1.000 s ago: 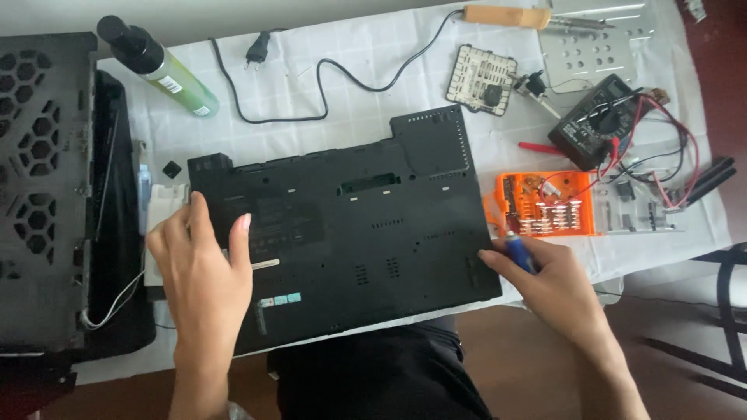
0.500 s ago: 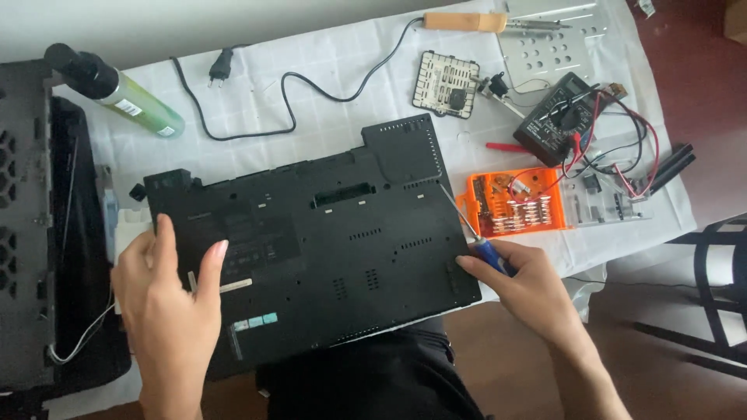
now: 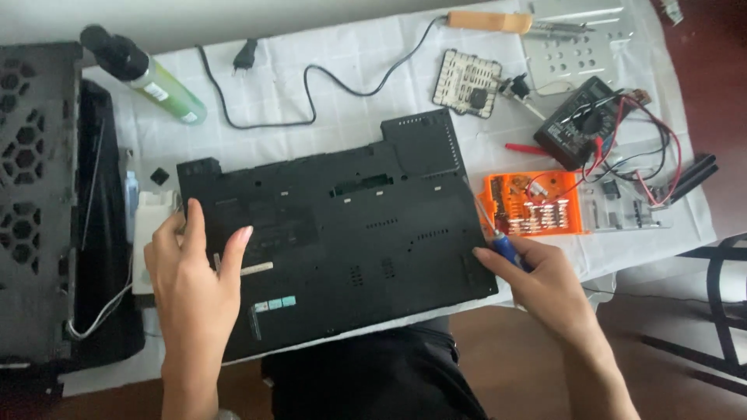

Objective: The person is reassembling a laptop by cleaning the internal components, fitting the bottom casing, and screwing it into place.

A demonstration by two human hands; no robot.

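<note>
White cloth (image 3: pixel 350 70), laptop (image 3: pixel 342 225) between both hands, screwdriver (image 3: pixel 498 241).

White cloth (image 3: pixel 327 85) covers the desk. Far left: black perforated panel (image 3: pixel 31 210), lying flat, with a white wire (image 3: pixel 101 311) looping out near its lower edge. Top left: green spray bottle (image 3: pixel 156 82) with black cap, lying tilted. Black power cord (image 3: pixel 311 85) with plug runs across the cloth to a wooden-handled soldering iron (image 3: pixel 498 22) at the top edge. Perforated metal plate (image 3: pixel 576 50) lies beside the iron. Small pale circuit board (image 3: pixel 467 83) sits below the iron's handle. Black multimeter (image 3: pixel 583 124) with red and black leads at right. Orange bit case (image 3: pixel 537 204) lies open below the multimeter. Small black square piece (image 3: pixel 159 176) on cloth, left.
</note>
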